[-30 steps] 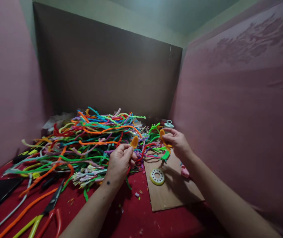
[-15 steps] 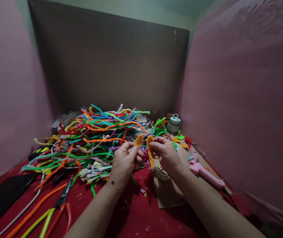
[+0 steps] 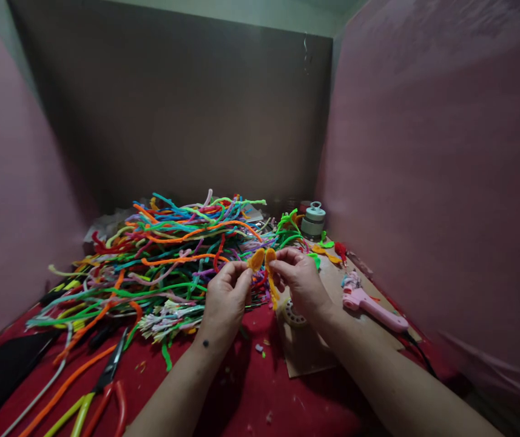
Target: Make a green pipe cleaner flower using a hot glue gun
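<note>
Between the thumb and fingers of my left hand [image 3: 227,295] is a small orange-yellow fuzzy petal-shaped piece [image 3: 256,260]. My right hand [image 3: 300,280] pinches a longer orange-yellow fuzzy strip [image 3: 272,276], whose lower end hangs down below the fingers. The tops of the two pieces are side by side, almost or just touching. Behind my hands lies a big heap of coloured pipe cleaners [image 3: 187,243]. Under my right hand, partly hidden, a round white item with holes [image 3: 294,314] rests on a brown board [image 3: 307,358].
A pink glue gun [image 3: 375,308] lies on the board at the right, its cable trailing off. Behind stands a pale green jar [image 3: 313,221]. Scissors [image 3: 105,379] with red and yellow handles lie front left on the red cloth [image 3: 260,413], near a black item [image 3: 7,376].
The two orange-yellow pieces have come closer together, with my right hand nearer to my left. The whole view has shifted slightly, so the surroundings appear further left.
</note>
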{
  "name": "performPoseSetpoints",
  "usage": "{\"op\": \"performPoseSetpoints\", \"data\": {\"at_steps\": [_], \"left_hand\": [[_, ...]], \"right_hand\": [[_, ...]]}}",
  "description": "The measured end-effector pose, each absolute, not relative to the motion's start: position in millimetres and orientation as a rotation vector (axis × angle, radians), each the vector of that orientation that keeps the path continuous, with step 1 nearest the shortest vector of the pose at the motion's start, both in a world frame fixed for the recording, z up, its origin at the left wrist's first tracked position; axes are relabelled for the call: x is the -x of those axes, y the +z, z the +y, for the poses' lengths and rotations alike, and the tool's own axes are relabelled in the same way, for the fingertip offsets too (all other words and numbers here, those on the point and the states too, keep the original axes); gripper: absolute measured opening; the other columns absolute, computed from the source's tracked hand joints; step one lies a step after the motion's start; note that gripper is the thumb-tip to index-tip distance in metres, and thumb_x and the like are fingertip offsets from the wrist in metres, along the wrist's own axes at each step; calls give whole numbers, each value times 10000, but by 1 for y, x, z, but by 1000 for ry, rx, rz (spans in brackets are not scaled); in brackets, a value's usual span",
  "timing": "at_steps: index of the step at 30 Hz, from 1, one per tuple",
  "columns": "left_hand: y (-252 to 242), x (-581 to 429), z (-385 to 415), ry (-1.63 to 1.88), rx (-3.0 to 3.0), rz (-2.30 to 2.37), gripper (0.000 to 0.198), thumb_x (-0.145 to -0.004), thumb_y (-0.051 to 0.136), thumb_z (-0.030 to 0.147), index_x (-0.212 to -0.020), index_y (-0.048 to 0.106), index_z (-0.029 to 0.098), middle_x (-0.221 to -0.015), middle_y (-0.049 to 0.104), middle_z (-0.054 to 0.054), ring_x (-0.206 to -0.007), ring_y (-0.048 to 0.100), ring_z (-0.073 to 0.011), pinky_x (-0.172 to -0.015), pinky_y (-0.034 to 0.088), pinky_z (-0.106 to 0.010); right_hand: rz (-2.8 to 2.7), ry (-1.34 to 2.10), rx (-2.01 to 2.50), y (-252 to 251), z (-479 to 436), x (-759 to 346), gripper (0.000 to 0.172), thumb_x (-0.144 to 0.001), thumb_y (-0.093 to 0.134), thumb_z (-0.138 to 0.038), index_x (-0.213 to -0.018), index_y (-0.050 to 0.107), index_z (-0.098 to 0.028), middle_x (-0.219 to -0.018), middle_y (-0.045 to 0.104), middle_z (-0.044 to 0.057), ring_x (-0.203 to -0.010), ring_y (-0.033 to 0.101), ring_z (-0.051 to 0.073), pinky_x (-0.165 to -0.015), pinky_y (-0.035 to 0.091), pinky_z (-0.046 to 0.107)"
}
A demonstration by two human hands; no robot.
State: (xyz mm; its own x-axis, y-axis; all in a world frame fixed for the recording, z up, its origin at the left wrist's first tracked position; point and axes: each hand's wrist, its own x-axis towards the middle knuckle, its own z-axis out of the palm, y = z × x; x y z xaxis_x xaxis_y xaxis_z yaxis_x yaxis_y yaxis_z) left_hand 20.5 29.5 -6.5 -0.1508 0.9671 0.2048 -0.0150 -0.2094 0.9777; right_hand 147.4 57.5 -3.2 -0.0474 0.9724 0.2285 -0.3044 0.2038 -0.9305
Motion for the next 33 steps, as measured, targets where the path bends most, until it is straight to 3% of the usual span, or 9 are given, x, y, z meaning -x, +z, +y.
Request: {"op": "performPoseSetpoints", "data": {"at_steps": [33], "left_hand": [[-4, -18, 28, 1466, -1396, 1293, 150, -747, 560, 306, -777, 572, 159, -537, 481, 59, -466, 388, -71, -443, 288, -189]], "right_hand": [[-1221, 1168, 796, -4, 55, -149, 53, -654, 588, -159, -643, 537, -148, -466, 486, -71, -366, 387, 44, -342, 293, 162]]}}
